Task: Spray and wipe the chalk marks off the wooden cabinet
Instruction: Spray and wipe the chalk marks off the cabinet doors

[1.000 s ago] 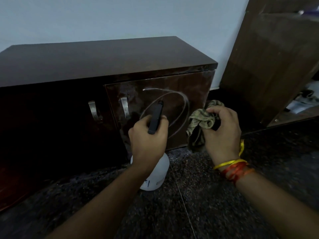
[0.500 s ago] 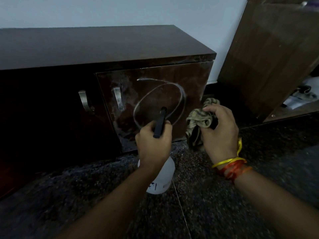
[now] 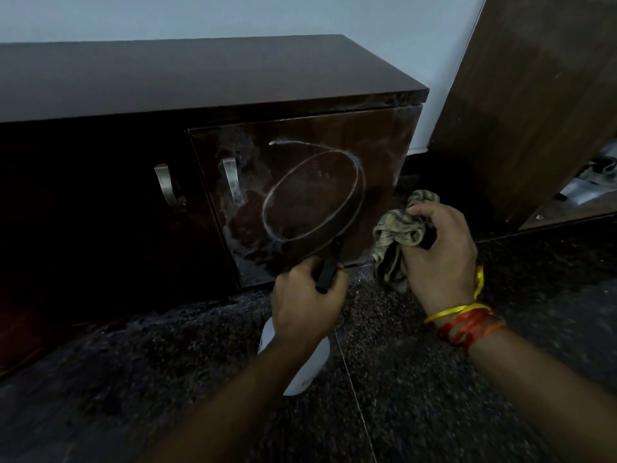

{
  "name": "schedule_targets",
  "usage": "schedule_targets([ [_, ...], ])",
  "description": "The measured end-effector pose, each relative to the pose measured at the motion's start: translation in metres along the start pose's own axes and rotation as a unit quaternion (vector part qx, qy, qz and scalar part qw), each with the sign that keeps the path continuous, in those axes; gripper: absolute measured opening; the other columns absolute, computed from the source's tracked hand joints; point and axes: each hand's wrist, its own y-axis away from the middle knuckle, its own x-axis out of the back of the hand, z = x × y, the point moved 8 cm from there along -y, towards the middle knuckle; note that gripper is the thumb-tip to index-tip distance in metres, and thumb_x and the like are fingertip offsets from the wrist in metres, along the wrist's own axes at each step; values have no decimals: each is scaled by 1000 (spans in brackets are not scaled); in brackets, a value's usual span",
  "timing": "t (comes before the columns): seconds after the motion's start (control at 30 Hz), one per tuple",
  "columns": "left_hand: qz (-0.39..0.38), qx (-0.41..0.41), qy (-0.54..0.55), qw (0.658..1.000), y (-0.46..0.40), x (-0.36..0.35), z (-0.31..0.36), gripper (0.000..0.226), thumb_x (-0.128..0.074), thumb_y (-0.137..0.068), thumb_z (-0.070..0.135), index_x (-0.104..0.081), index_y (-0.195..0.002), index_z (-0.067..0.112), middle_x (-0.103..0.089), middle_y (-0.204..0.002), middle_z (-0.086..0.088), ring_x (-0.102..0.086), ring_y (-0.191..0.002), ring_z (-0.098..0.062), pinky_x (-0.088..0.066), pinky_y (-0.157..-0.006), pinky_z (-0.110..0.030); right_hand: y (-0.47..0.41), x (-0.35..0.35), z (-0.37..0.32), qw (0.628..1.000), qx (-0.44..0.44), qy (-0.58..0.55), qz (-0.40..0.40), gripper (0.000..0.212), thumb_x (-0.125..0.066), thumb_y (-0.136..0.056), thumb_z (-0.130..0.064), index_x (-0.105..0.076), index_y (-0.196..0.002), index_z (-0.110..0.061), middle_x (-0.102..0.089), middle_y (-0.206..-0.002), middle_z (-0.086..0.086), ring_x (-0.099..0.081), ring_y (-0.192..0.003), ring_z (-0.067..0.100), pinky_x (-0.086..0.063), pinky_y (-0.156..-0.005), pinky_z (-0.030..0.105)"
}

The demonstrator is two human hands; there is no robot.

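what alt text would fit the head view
A left hand grips a spray bottle aimed at a chalk oval on a dark cabinet door, while the right hand holds a bunched cloth beside it, above a speckled floor.

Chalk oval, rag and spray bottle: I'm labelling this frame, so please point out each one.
White chalk oval (image 3: 267,208): head view, on its left stroke on the cabinet door.
Crumpled olive cloth rag (image 3: 397,225): head view, on the bunched folds.
White plastic spray bottle (image 3: 312,365): head view, on its body below the wrist.
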Motion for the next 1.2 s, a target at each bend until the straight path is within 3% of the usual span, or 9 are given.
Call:
schedule_targets([
  [0.37,-6,40,-54,998,28,18,-48,34,-52,-80,43,-38,-54,25,-38,-46,1,-31,-41,-16,-25,-50,-28,8,-17,-6,999,-19,2,-26,33,-70,-71,6,-65,-100,-9,-58,-110,11,-47,-98,4,-28,-86,-6],
  [0.57,11,93,-108,990,37,45,-78,38,-62,-87,30,-42,-56,24,-42,-46,2,-39,-41,-20,-29,-47,-27,14,-30,-13,999,-19,-4,-42,34,-70,-71,7,-64,-100,-9,-57,-110,11,-44,-95,-2,-27,-84,-7],
  [0.67,21,114,-124,986,42,59,-90,41,-63,-87,28,-39,-54,25,-41,-46,2,-38,-41,-19,-28,-47,-26,16,-38,-18,998,-22,-12,-52,34,-69,-72,7,-64,-101,-9,-56,-112,11,-46,-97,3,-26,-83,-8],
  [0.87,51,145,-121,981,47,86,-106,45,-62,-89,23,-36,-52,24,-36,-45,1,-30,-40,-19,-23,-48,-26,19,-56,-31,998,-18,-26,-60,33,-69,-72,8,-64,-101,-10,-56,-112,11,-48,-98,8,-32,-87,6],
  [1.0,61,158,-112,979,50,95,-115,43,-62,-90,23,-37,-54,23,-36,-46,-1,-29,-40,-19,-25,-49,-27,22,-64,-37,997,-13,-31,-70,34,-68,-73,9,-64,-101,-10,-56,-112,11,-49,-99,9,-31,-85,-3],
  [1.13,41,198,-153,967,57,101,-129,29,-60,-90,32,-48,-66,22,-46,-50,0,-42,-42,-18,-26,-45,-25,24,-70,-40,997,-12,-33,-75,34,-67,-73,10,-64,-101,-9,-57,-111,11,-49,-98,9,-31,-84,-3],
  [1.2,35,223,-171,959,62,103,-136,35,-61,-89,37,-47,-63,19,-49,-52,-1,-47,-46,-19,-28,-45,-25,26,-72,-39,996,-16,-31,-80,34,-67,-74,10,-64,-101,-9,-57,-112,11,-49,-99,10,-32,-85,1],
])
